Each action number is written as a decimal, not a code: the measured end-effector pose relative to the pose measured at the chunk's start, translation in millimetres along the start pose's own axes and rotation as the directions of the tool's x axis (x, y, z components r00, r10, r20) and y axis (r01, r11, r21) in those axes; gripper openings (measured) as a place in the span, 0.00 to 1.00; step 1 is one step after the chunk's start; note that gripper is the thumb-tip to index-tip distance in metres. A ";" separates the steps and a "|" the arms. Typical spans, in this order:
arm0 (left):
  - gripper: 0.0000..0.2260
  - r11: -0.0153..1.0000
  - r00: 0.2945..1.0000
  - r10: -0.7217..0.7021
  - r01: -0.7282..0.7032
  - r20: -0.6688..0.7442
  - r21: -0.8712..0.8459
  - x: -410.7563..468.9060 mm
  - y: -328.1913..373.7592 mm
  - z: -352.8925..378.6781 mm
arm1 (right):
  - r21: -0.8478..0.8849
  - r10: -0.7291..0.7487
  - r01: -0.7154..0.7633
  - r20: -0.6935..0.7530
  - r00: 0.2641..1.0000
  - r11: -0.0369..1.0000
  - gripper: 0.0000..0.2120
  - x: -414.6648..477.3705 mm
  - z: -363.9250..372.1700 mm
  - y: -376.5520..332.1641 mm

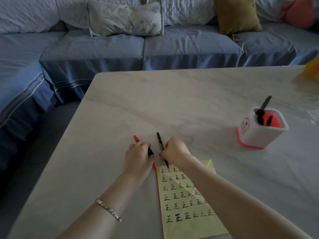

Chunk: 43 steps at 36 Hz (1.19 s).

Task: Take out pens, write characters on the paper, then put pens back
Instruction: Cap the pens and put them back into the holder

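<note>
A yellow paper (186, 204) lies on the marble table (172, 104), covered with rows of black and red characters. My right hand (174, 150) grips a black pen (160, 144), its tip touching the paper's top edge. My left hand (138, 156) grips a red pen (136, 138) just left of the paper; something black shows between its fingers, and the pen's red tip sticks out below the hand. A white and red pen holder (259, 133) stands at the right with three black pens in it.
A blue sofa (120, 49) with cushions runs along the table's far and left sides. A yellow object (312, 69) sits at the table's far right corner. A clear wrapper (314, 114) lies at the right edge.
</note>
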<state>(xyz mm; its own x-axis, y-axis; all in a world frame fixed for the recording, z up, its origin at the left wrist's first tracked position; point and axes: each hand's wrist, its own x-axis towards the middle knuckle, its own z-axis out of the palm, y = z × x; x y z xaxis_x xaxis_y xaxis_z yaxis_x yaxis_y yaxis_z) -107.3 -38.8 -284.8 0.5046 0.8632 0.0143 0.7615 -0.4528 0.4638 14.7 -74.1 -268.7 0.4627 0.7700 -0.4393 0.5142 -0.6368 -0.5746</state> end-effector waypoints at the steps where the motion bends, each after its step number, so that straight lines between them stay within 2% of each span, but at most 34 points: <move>1: 0.12 1.000 1.000 0.002 -0.002 0.004 -0.002 0.3 1.3 -0.1 | 0.016 -0.011 0.011 0.016 1.000 1.000 0.15 -3.4 -4.0 2.5; 2: 0.13 1.000 1.000 0.004 -0.004 0.008 -0.006 0.7 2.3 0.1 | 0.046 -0.030 0.028 0.025 0.999 0.999 0.13 -6.7 -8.0 6.3; 4: 0.15 1.000 1.000 0.012 -0.012 0.011 -0.011 1.5 3.3 1.4 | 0.139 -0.052 0.047 0.034 0.998 0.989 0.03 -16.3 -17.5 14.6; 6: 0.17 1.000 1.000 0.028 -0.028 0.008 -0.005 1.9 4.9 3.4 | 0.229 -0.068 0.058 0.037 0.997 0.972 0.07 -28.2 -26.8 26.5; 9: 0.17 0.996 0.996 0.087 -0.087 0.001 -0.029 0.0 10.9 8.1 | 0.298 -0.067 0.057 0.024 0.997 0.953 0.06 -43.7 -35.9 48.0; 14: 0.16 0.979 0.978 0.188 -0.179 0.094 -0.098 -9.7 28.1 18.4 | 0.423 0.010 -0.025 0.039 0.999 0.906 0.09 -60.2 -38.3 80.1; 18: 0.16 0.981 0.984 0.156 -0.144 0.090 -0.131 -16.2 32.9 25.2 | 0.483 0.007 -0.022 0.033 0.999 0.875 0.07 -70.5 -37.7 91.9; 22: 0.12 0.978 0.990 0.114 -0.096 0.085 -0.188 -20.3 36.7 23.2 | 0.508 -0.029 0.059 -0.068 0.997 0.859 0.03 -77.0 -38.0 95.8; 25: 0.06 0.943 0.995 0.069 -0.043 0.070 -0.330 -27.0 42.9 16.9 | 0.585 -0.062 0.117 -0.114 0.992 0.802 0.05 -82.0 -40.9 93.7; 29: 0.03 0.828 0.984 0.010 0.093 0.179 -0.554 -35.9 53.7 9.4 | 0.609 -0.116 0.221 -0.207 0.971 0.762 0.06 -88.3 -48.2 89.7; 31: 0.04 0.731 0.974 0.015 0.144 0.227 -0.667 -39.9 60.6 4.5 | 0.664 -0.129 0.277 -0.265 0.956 0.694 0.03 -90.7 -50.1 87.2; 34: 0.07 0.622 0.971 0.042 0.160 0.236 -0.767 -46.4 69.1 -2.8 | 0.767 -0.117 0.358 -0.352 0.929 0.533 0.08 -97.1 -52.9 83.3; 36: 0.06 0.593 0.971 0.062 0.152 0.233 -0.791 -50.8 72.7 -6.7 | 0.807 -0.104 0.399 -0.395 0.913 0.435 0.07 -102.5 -55.6 81.0; 38: 0.05 0.585 0.968 0.085 0.142 0.235 -0.798 -55.3 75.2 -9.3 | 0.844 -0.088 0.425 -0.421 0.903 0.328 0.02 -108.2 -57.3 80.8; 41: 0.05 0.572 0.970 0.093 0.132 0.224 -0.809 -61.9 76.8 -12.0 | 0.859 -0.090 0.450 -0.442 0.893 0.244 0.13 -115.4 -57.9 80.6; 43: 0.05 0.569 0.974 0.095 0.117 0.206 -0.814 -64.9 76.9 -13.2 | 0.851 -0.087 0.469 -0.462 0.883 0.238 0.15 -118.3 -57.6 80.9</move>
<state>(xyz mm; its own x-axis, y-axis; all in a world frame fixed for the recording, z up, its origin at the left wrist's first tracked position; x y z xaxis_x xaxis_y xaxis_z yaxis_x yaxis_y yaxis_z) -86.9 -126.7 -238.3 0.6476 0.7517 -0.1247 0.1610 0.0250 0.9866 43.2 -219.0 -223.4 0.6968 0.7170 -0.0188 -0.2754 0.2433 -0.9300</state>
